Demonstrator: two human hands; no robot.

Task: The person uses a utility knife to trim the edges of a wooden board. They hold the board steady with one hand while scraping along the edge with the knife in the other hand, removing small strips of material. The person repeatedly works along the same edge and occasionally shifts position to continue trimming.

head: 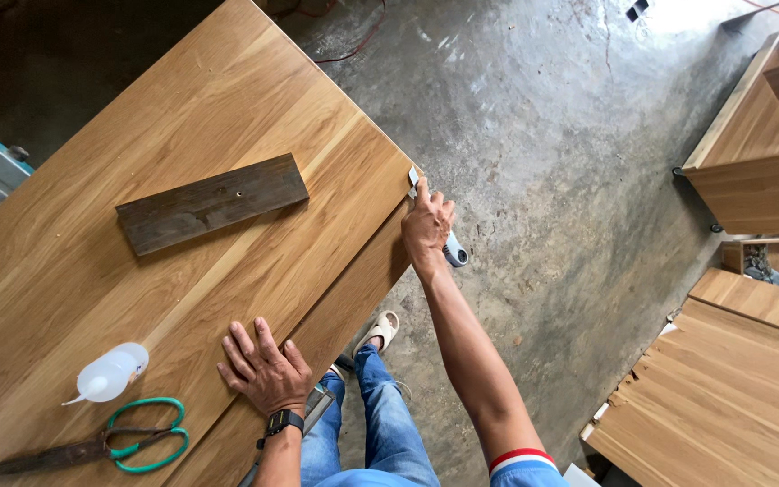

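My right hand [426,225] is closed around a scraper-like hand tool [453,252] with a white blade tip and pale handle, held against the right edge of a large light wooden panel [227,99]. My left hand [265,370] lies flat, fingers spread, on the panel's near part beside the edge; a dark watch is on that wrist. A dark stained board [212,202] with a small hole lies on the panel's middle.
A white squeeze bottle [110,372] and green-handled scissors [128,442] lie at the panel's near left. Concrete floor [543,135] spreads to the right. More wooden cabinet pieces [750,162] and stacked panels [723,397] stand at the right.
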